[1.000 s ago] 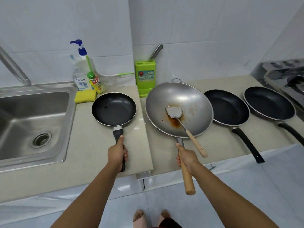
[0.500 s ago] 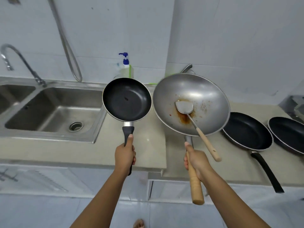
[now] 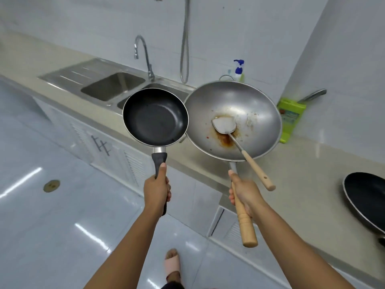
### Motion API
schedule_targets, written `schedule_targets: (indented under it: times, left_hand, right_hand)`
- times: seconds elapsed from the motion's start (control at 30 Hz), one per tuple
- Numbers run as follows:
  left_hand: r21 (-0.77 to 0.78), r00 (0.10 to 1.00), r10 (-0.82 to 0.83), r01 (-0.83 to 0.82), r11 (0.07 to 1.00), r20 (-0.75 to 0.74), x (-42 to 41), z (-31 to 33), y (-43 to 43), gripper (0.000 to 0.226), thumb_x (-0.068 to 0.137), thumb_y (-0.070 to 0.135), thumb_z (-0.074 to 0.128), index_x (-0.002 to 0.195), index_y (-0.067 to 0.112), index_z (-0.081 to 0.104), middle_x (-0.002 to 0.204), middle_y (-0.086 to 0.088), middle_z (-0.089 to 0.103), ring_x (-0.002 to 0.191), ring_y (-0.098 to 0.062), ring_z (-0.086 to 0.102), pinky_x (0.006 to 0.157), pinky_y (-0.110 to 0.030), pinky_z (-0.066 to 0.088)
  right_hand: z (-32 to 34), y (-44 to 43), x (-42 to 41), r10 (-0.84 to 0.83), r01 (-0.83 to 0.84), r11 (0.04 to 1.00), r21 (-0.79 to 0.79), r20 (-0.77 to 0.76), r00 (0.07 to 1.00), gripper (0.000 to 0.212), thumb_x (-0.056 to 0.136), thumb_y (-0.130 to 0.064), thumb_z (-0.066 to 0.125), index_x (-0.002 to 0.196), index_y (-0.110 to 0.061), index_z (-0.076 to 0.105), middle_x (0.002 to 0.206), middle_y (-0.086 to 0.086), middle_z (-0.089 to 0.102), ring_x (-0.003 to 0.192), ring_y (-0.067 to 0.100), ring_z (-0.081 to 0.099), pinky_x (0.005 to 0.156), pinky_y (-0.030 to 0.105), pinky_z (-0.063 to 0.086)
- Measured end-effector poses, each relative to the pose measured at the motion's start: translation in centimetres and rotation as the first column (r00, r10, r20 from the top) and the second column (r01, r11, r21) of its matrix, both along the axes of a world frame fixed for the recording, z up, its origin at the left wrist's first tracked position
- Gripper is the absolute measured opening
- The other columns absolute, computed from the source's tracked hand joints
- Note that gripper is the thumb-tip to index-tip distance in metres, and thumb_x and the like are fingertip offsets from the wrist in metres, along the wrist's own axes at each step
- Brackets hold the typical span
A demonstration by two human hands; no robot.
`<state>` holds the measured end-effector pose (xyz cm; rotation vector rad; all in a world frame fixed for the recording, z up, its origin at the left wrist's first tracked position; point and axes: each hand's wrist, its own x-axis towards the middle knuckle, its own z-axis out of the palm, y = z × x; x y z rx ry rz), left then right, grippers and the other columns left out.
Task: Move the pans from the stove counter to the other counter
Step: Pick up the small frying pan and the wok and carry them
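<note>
My left hand [image 3: 157, 192] grips the dark handle of a small black frying pan [image 3: 155, 117], held up in the air in front of the sink. My right hand [image 3: 243, 193] grips the wooden handle of a large steel wok [image 3: 245, 105], also lifted off the counter. A metal spatula [image 3: 224, 125] with a wooden handle lies inside the wok on a brown sauce stain. The two pan rims almost touch. Another black pan [image 3: 366, 200] lies on the counter [image 3: 308, 170] at the right edge.
A double steel sink [image 3: 113, 86] with a curved tap [image 3: 143, 55] sits in the counter behind the pans. A soap pump bottle [image 3: 238, 69] and a green knife block [image 3: 290, 118] stand by the wall. White cabinets run below; glossy floor with a drain [image 3: 51, 185] spreads left.
Both pans have been lifted off the counter and carried leftward, away from it. The view has swung left, so the sink now sits behind the pans and only one black pan remains visible.
</note>
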<state>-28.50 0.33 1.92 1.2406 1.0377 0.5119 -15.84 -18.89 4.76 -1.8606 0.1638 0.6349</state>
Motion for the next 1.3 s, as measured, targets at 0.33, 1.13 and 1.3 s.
schedule_targets:
  times: [0.33,1.13,1.3]
  left_hand:
    - [0.001,0.902,0.432,-0.432,0.902,-0.015,-12.3,0.3,11.2,0.052,0.092,0.056,0.055,0.064,0.013,0.050,0.044,0.003,0.047,0.033,-0.010,0.041,0.038,-0.022,0.040]
    - [-0.046,0.827,0.557,-0.561,0.826,-0.076,-24.7,0.0,46.4,0.049,0.091,0.054,0.058,0.064,0.014,0.051,0.040,0.004,0.047,0.029,-0.008,0.040,0.031,-0.019,0.037]
    - [-0.028,0.824,0.562,-0.565,0.825,-0.076,-23.0,-0.6,54.6,0.052,0.093,0.054,0.055,0.059,0.014,0.052,0.040,0.005,0.048,0.030,-0.008,0.041,0.034,-0.020,0.038]
  right_hand:
    - [-0.7,17.3,-5.7,0.369,-0.371,0.928,-0.035,-0.049,0.928,0.051,0.094,-0.053,0.055,0.072,-0.008,0.061,0.055,0.005,0.060,0.046,0.016,0.056,0.043,0.024,0.049]
    - [-2.3,57.6,-14.8,0.552,-0.555,0.832,-0.009,-0.075,0.830,0.049,0.095,-0.051,0.055,0.081,-0.005,0.064,0.056,0.006,0.062,0.046,0.017,0.058,0.042,0.023,0.050]
    - [-2.6,66.5,-12.7,0.580,-0.582,0.813,-0.010,-0.064,0.812,0.049,0.095,-0.051,0.055,0.080,-0.004,0.064,0.061,0.008,0.062,0.052,0.019,0.059,0.050,0.029,0.052]
